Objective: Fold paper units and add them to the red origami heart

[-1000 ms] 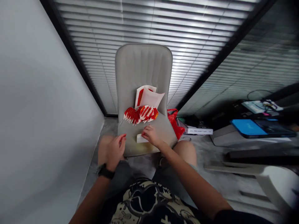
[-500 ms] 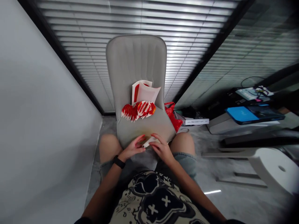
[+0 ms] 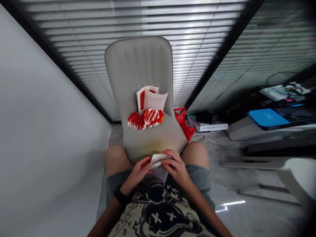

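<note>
Item: folded white paper [image 3: 158, 159], pinched between the fingers of the left hand [image 3: 139, 171] and the right hand [image 3: 176, 168], held just above the front edge of the gray chair seat [image 3: 153, 140]. Bare seat lay open between it and the red-and-white folded paper fans [image 3: 145, 119] at the backrest, white paper sheets [image 3: 151, 100] standing behind them. Past the seat's right edge: a red plastic bag [image 3: 184, 125] and a flat box [image 3: 207, 127] — its lettering too small to read.

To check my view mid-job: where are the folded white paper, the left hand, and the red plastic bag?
folded white paper [image 3: 157, 159], head view, on its exposed top face
left hand [image 3: 139, 171], head view, on the back of the hand
red plastic bag [image 3: 184, 125], head view, on its middle
</note>
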`<state>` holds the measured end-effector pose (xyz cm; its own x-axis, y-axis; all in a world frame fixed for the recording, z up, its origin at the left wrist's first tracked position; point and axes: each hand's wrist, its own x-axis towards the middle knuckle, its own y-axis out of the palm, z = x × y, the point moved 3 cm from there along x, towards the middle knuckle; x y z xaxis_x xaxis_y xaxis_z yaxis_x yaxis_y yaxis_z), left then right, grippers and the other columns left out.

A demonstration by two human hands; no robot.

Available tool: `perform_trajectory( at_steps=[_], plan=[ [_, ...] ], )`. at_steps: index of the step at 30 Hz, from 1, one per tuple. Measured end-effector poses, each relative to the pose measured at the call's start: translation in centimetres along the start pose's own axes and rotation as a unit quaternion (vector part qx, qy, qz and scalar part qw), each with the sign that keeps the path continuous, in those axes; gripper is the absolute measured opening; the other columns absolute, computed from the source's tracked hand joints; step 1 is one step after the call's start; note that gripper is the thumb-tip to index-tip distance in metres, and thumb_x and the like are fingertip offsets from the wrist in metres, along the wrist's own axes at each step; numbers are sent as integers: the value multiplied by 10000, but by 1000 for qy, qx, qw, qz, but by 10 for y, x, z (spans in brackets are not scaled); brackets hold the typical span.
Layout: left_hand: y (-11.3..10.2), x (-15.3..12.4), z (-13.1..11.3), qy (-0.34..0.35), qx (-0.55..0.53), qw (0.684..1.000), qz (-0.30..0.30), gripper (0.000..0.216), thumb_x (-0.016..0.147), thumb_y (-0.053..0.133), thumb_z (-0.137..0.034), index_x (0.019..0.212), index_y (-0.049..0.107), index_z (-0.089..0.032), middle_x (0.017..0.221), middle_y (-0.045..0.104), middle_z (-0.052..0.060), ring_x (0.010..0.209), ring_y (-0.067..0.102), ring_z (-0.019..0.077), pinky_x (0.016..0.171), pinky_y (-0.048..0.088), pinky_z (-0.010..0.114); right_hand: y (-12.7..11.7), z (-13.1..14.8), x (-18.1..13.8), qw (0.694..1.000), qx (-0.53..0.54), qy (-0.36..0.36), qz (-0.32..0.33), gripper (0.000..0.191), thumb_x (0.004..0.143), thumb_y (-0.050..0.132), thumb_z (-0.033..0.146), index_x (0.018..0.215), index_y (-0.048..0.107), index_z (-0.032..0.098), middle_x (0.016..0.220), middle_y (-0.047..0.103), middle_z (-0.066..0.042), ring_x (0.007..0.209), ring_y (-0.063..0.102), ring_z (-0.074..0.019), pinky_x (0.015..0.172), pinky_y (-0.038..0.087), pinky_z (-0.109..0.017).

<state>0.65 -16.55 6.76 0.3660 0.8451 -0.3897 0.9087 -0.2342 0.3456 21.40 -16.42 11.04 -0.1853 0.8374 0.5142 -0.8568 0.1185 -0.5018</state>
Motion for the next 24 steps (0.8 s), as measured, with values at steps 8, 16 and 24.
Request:
perform_trajectory(
  at_steps=[8,16,24],
  plan=[
    [-4,9,11,-61,22,996,-68,592,744,789,-602,1117,745,-146,1037,758,95,941,686,260,784,600,385,-2,-4,11,996,27,-37,77,119,924,671,198,948,766,266,1312,656,-81,1267,562,-259,1036,518,-470],
    [-31,44,17,22,-133,955,-265,379,777,795,-362,1078,709,-149,1132,744,119,975,722,221,880,579,358,16,-70,-7,992,-125,-12,28,166,950,584,196,1028,727,230,1242,657,-122,1203,585,-276,1037,508,-524],
    [-22,98,43,42,-168,939,-298,244,876,594,-142,1112,641,-186,1207,706,100,1112,686,181,1005,552,385,54,-118,-17,962,-252,-21,103,324,983,566,257,1284,684,253,1336,620,-141,1249,566,-281,1125,444,-550]
  ],
)
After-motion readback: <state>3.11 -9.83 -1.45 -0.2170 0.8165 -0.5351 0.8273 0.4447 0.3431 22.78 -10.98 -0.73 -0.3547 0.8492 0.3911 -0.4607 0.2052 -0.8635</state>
